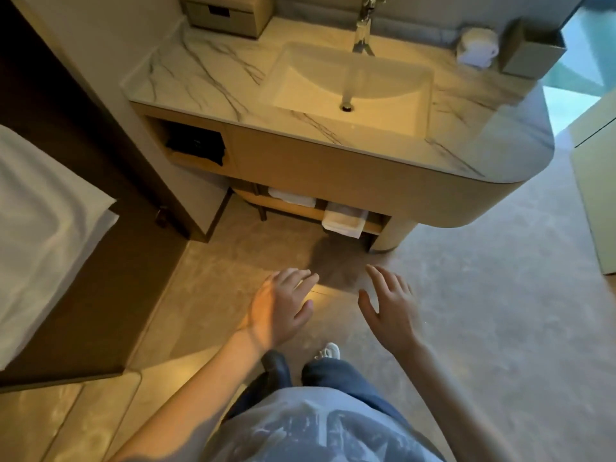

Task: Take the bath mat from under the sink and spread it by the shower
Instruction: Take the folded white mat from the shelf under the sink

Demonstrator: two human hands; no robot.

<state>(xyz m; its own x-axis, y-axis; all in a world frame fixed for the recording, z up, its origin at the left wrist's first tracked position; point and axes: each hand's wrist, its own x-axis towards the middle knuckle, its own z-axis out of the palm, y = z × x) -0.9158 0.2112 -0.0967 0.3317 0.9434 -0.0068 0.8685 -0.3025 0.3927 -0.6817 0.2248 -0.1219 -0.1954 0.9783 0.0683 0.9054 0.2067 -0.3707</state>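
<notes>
A white folded bath mat [345, 221] lies on the low shelf under the sink [350, 83], one edge hanging over the shelf front. Another folded white towel [291, 196] lies to its left on the same shelf. My left hand [281, 306] and my right hand [390, 303] hover over the floor in front of the vanity, both open with fingers spread and nothing in them. They are well short of the shelf.
The marble vanity top [206, 75] carries a tap [365, 26], a rolled white towel [476, 48], a grey box [530, 51] and a drawer box [223, 13]. A cubby holds dark items [198, 145]. A bed with white sheets [43, 225] is on the left. My feet [328, 351] stand on the tile floor.
</notes>
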